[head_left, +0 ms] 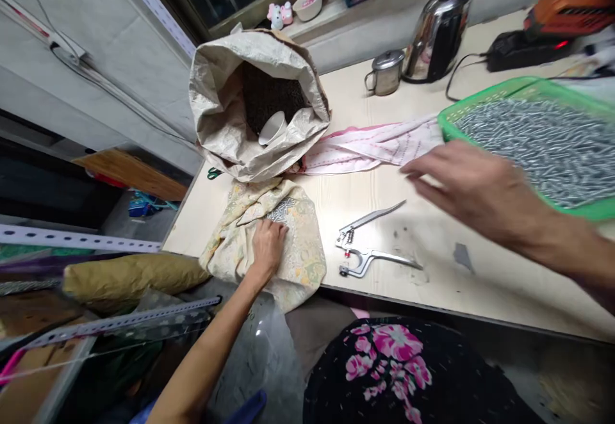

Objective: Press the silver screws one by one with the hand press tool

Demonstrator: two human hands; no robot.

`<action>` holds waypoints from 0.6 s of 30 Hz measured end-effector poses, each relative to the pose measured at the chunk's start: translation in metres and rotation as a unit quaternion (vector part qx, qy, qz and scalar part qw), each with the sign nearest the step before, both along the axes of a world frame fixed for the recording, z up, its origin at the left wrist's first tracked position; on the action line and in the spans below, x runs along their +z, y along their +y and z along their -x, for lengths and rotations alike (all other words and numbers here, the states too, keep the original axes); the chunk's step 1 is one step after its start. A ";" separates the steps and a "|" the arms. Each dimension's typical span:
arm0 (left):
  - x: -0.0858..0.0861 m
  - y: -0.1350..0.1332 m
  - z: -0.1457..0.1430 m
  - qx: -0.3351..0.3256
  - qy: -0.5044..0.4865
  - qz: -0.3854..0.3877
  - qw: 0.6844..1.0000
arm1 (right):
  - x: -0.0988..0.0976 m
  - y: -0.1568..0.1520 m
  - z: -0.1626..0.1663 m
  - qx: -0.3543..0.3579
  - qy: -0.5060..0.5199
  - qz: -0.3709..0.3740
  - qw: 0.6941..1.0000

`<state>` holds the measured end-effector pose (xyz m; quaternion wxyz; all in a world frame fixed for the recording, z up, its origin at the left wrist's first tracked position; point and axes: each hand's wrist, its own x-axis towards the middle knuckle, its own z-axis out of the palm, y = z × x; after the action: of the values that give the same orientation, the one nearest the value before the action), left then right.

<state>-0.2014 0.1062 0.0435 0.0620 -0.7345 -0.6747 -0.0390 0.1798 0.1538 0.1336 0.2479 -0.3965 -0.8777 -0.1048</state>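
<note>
My left hand point(269, 244) rests on a patterned yellowish cloth point(305, 244) at the table's front edge. Its fingers are curled beside a small pile of silver screws point(282, 210); what they hold, if anything, is hidden. Slightly blurred, my right hand point(468, 177) is over the table with fingers stretched out and nothing visible in them. It is near a green plastic basket point(446, 123) full of silver screws point(538, 145). Between the hands lie metal snap pliers point(368, 260) with handles spread.
An open woven sack point(211, 104) holds dark small pieces and a white cup point(273, 128). Behind are a pink-and-white towel point(375, 145), a metal mug point(388, 73), a steel kettle point(439, 33) and an orange power tool point(571, 11). A grey scrap point(462, 256) lies right of the pliers.
</note>
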 end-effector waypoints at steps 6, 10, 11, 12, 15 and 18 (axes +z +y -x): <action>0.014 0.003 -0.012 -0.001 -0.058 0.001 0.998 | 0.025 -0.019 -0.048 -0.198 -0.085 0.021 0.976; 0.032 -0.014 -0.045 0.060 -0.278 0.081 0.955 | -0.034 -0.053 0.001 0.055 -0.004 0.212 0.976; 0.035 -0.019 -0.055 0.082 -0.334 0.119 0.931 | -0.051 -0.061 0.014 0.079 -0.013 0.249 0.965; 0.036 -0.025 -0.065 0.103 -0.384 0.158 0.904 | -0.066 -0.068 0.025 0.083 -0.018 0.270 0.959; 0.033 -0.039 -0.088 0.143 -0.492 0.244 0.823 | -0.096 -0.077 0.042 0.070 -0.011 0.285 0.956; 0.024 -0.046 -0.101 0.158 -0.534 0.269 0.786 | -0.102 -0.075 0.042 0.079 -0.004 0.266 0.961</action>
<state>-0.1009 0.0600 0.0673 -0.5029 -0.4662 -0.6900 -0.2317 0.1382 0.0785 0.0315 0.1370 -0.3768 -0.9036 0.1510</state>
